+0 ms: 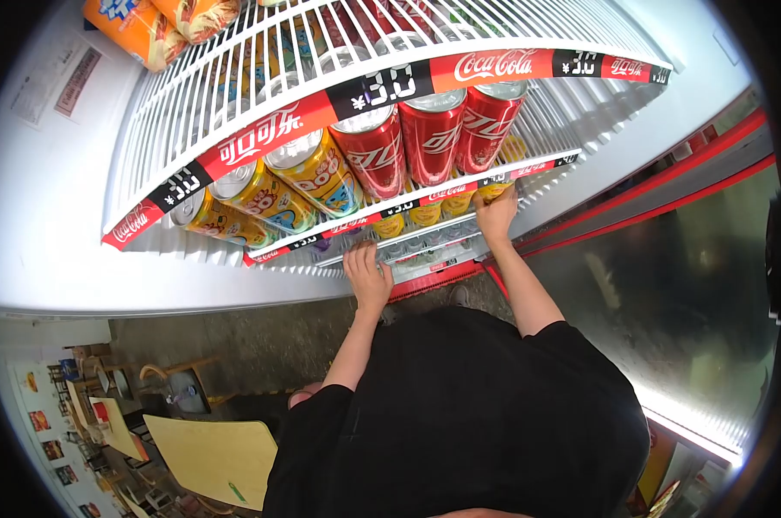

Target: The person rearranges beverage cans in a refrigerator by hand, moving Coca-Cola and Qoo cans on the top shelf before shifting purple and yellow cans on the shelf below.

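Observation:
My right hand (497, 217) reaches up to the second shelf at its right end. Its fingers are closed around the lower part of a yellow drink container (494, 191), whose exact kind is partly hidden by the shelf's price strip. My left hand (369, 274) is by the front of the lower shelves, fingers bent and apart, holding nothing visible. More yellow drink containers (425, 214) stand in a row between the hands. Above them, red Coca-Cola cans (432, 138) and yellow Qoo cans (317, 173) line the shelf.
A white wire shelf (235, 65) with a Coca-Cola price strip (494, 64) juts out above. Orange packages (136, 30) lie on top at left. The glass fridge door (658, 268) stands open at right. Behind are a yellow table (214, 453) and a chair (186, 388).

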A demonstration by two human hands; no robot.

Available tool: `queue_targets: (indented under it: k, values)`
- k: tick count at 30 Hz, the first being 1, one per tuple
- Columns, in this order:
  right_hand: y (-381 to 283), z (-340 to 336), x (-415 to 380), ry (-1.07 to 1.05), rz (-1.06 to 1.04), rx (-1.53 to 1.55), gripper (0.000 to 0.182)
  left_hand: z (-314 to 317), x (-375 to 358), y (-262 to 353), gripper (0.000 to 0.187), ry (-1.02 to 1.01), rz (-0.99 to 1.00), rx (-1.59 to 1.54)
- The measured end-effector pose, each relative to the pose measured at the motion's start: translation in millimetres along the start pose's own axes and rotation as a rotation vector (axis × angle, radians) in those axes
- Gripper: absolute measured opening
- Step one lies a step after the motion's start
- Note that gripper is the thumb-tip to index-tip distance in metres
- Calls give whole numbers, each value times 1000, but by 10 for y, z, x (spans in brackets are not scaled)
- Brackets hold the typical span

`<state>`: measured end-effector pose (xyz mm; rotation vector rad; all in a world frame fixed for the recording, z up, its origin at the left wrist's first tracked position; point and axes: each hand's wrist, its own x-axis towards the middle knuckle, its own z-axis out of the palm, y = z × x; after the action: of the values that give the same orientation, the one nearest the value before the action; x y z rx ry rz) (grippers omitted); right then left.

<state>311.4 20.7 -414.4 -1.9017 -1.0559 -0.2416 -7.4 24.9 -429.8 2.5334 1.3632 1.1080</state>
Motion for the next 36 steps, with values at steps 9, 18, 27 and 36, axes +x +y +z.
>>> queue_targets:
  k: [9, 18, 27, 36]
  values:
    - [16, 10, -15, 21, 7, -6, 72, 105, -10, -6, 55, 23, 30, 64]
    - [87, 61, -71, -5, 44, -49, 79, 10, -30, 30, 61, -18, -5, 56]
    - [96, 45, -74, -33, 46, 23, 89, 17, -22, 87, 59, 14, -45, 60]
    - [82, 33, -84, -32, 39, 57, 88, -89, 5, 107, 57, 16, -38, 47]
